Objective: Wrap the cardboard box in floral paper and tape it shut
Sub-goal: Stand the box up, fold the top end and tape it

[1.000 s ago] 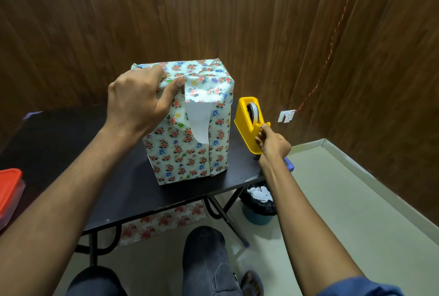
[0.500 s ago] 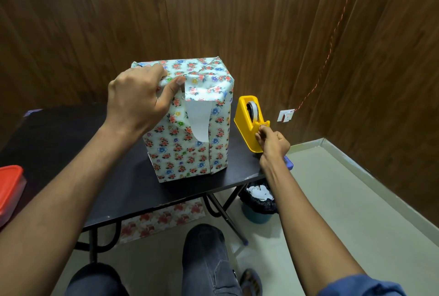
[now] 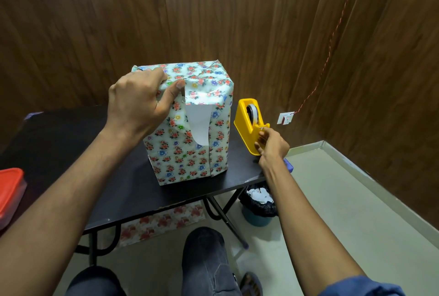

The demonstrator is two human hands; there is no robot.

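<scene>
The left hand [image 3: 139, 103] gripped the box's [image 3: 190, 129] folded paper; the right hand's [image 3: 270, 145] fingers pinched tape at the dispenser [image 3: 249, 124]. A hard tug risked dragging the dispenser off the surface [image 3: 71, 143], or loosening the fold.

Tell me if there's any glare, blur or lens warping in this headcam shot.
Head view: sharp overall; mild glare on the glossy floral paper near the box's top front edge; wide-angle bending curves the wall panels and the floor edge; soft shadows under the table.

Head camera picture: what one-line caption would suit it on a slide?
Left hand holds the paper fold on the box while the right hand pulls tape from the dispenser.
</scene>
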